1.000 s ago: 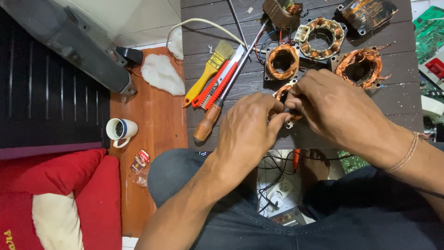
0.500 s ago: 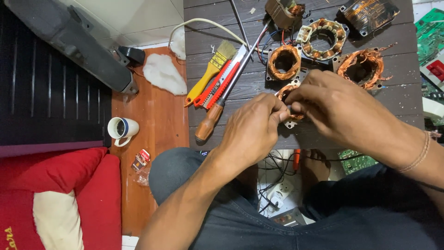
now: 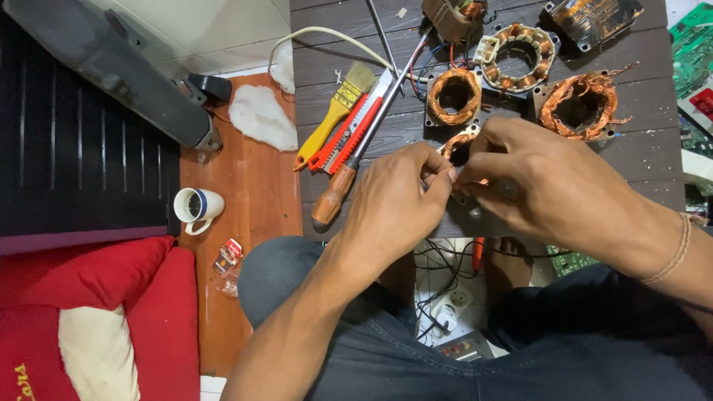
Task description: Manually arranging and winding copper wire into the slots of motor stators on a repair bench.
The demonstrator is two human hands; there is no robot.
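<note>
A low desk [image 3: 356, 52] of dark wooden slats is seen from above, set over an orange-brown floor, with a red cushion [image 3: 89, 297] and a white cup [image 3: 197, 206] lying to the left. At the desk's near edge a small copper-wound coil [image 3: 462, 145] is held between both hands and is largely hidden by them. The left hand [image 3: 397, 200] is closed narrowly, its fingertips pinched at the coil's edge; the right hand [image 3: 546, 186] is curled over the coil from the other side and grips it. What exactly is pinched cannot be told, as it is covered by fingers. The work would best be done with the coil kept steady against the desk and the fine winding drawn gently, so that thin wire is not snapped. Three larger wound stators [image 3: 454, 95] [image 3: 520, 56] [image 3: 579, 108] are laid just behind, and a wooden-handled screwdriver [image 3: 334, 197], a red cutter [image 3: 349, 134] and a yellow brush [image 3: 334, 111] rest nearby.
</note>
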